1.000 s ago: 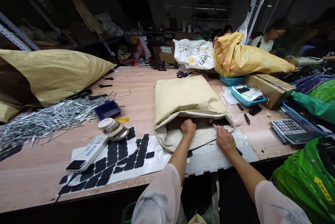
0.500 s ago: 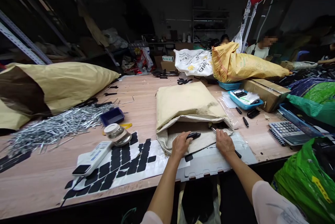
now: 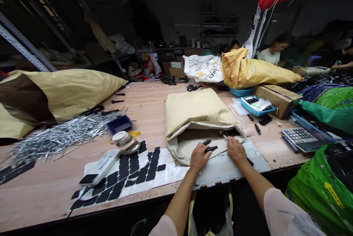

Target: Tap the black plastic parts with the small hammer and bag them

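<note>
A cream paper sack (image 3: 195, 105) lies on the bench, its mouth facing me. At the mouth, my left hand (image 3: 199, 158) is closed on a slim black handle (image 3: 211, 148) that sticks out to the right. A second black piece (image 3: 206, 142) shows just behind it on the sack's lower flap; whether my fingers touch it I cannot tell. My right hand (image 3: 236, 150) wraps round a tool with a thin metal shaft (image 3: 224, 137) pointing into the opening and a dark end (image 3: 250, 161) below the palm. Its exact kind is hidden by my fingers.
On the left are a heap of metal rods (image 3: 66, 134), a navy tray (image 3: 120, 124), a glass jar (image 3: 126, 143) and black pads (image 3: 125, 168). To the right are a calculator (image 3: 300, 138), a blue basket (image 3: 256, 106) and a green bag (image 3: 317, 184). People sit at the back right.
My left hand has moved right and slightly down, closer to my right hand. The two black pieces now show apart. My right hand stays about where it was.
</note>
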A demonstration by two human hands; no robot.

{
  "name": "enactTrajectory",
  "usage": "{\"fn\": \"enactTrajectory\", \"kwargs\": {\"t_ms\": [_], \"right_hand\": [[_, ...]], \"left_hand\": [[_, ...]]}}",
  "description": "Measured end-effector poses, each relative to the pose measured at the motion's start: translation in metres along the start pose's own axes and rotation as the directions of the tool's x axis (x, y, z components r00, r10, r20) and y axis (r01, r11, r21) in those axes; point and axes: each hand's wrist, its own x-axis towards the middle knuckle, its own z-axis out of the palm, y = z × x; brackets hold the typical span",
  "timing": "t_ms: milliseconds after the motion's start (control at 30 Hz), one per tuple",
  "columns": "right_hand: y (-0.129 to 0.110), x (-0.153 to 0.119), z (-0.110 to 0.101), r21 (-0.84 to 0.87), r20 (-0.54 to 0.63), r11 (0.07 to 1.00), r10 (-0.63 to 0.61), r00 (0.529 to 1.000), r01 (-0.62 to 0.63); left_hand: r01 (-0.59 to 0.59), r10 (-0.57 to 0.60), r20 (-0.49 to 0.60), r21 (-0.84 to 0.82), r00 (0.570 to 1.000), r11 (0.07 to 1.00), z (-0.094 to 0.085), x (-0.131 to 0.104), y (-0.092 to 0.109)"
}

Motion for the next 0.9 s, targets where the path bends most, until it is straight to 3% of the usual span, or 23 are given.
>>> {"fn": "enactTrajectory", "kwargs": {"t_ms": [267, 367, 567, 733, 900], "right_hand": [[0.002, -0.005, -0.033, 0.15, 0.178, 0.989, -0.02, 0.984, -0.008], [0.001, -0.013, -0.046, 0.211, 0.231, 0.971, 0.065, 0.971, -0.115], [0.0, -0.036, -0.056, 0.416, 0.164, 0.884, 0.159, 0.974, -0.215], [-0.007, -0.05, -0.05, 0.603, 0.101, 0.783, 0.113, 0.989, -0.151], [-0.019, -0.05, -0.06, 0.617, 0.058, 0.784, 0.04, 0.998, -0.067]], "left_hand": [[0.075, -0.075, 0.001, -0.021, 0.997, 0.997, 0.005, 0.002, 0.005], [0.082, -0.082, 0.005, -0.016, 0.997, 0.997, 0.009, 0.003, 0.005], [0.106, -0.106, 0.015, -0.012, 0.994, 0.994, 0.012, 0.006, 0.003], [0.11, -0.109, 0.019, -0.024, 0.994, 0.994, 0.01, 0.006, 0.004], [0.113, -0.113, 0.028, -0.007, 0.993, 0.994, 0.011, 0.007, 0.004]]}}
